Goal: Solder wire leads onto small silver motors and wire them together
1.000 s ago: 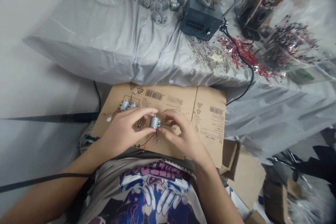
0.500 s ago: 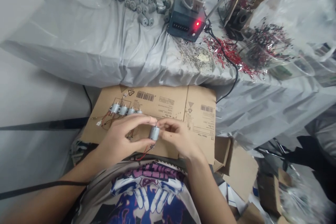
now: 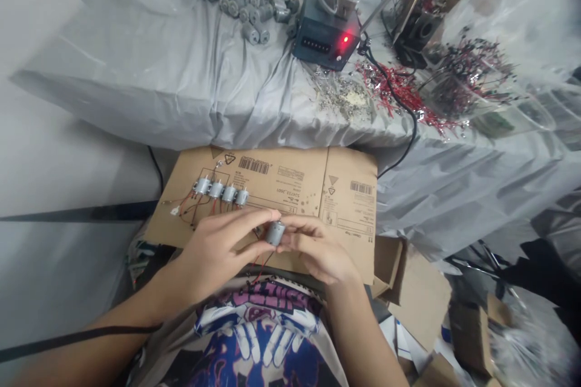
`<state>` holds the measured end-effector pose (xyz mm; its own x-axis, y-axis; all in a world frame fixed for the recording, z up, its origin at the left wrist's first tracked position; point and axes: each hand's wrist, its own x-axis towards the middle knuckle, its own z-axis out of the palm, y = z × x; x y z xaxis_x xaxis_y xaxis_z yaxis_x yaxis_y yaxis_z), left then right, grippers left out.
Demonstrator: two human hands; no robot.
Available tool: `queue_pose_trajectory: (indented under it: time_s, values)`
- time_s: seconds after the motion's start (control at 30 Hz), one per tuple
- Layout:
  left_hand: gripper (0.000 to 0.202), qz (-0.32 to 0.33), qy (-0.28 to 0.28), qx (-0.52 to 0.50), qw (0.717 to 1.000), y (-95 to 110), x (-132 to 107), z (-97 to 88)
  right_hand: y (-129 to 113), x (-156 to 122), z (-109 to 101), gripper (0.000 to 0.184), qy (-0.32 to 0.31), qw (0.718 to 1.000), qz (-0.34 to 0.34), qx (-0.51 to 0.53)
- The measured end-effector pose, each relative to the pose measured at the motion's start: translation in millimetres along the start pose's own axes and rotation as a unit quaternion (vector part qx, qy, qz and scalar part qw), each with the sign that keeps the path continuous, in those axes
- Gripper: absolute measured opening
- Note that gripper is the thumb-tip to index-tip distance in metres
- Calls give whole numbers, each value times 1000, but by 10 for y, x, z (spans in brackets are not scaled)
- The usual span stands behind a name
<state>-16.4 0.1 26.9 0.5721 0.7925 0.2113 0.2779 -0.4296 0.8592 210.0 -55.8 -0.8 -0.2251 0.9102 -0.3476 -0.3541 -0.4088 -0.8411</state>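
Over cardboard edge, hands pinching 1 motor

1. Loose small metal motors: heaped at top centre on a grey sheet.
2. Dark grey control unit: placed right of the heap, red lamp lit.
3. Silvery scrap fragments: scattered below the unit.
4. Red-wired parts: strewn right of the fragments.
5. Clear plastic bag: draped at upper right.
6. Cardboard pieces: piled at lower right.
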Motion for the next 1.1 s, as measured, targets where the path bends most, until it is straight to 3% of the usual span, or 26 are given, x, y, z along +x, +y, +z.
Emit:
queue_pose_trajectory:
  time_s: [0.1,0.3,0.53,0.67,0.8,1.1]
  values:
    - [35,-13,3,4,1000,3,-22,32,-48,-32,23,41,-2,1000,-5,-20]
    - [36,-72,-15,-18,997,58,0,10,-127,-19,141,30,20,997,-25,-76]
    - [30,-159,16,-84,984,80,50,-34,-257,-113,198,31,3,991,-29,-129]
    - [28,-199,33,-122,972,76,25,-21,-276,-165,208,32,23,986,-37,-163]
    - [23,-218,43,-136,965,91,13,-28,-219,-165,193,45,48,987,-45,-149]
    - [20,-241,42,-155,957,72,74,-48,-168,-101,230,36,63,982,-85,-158]
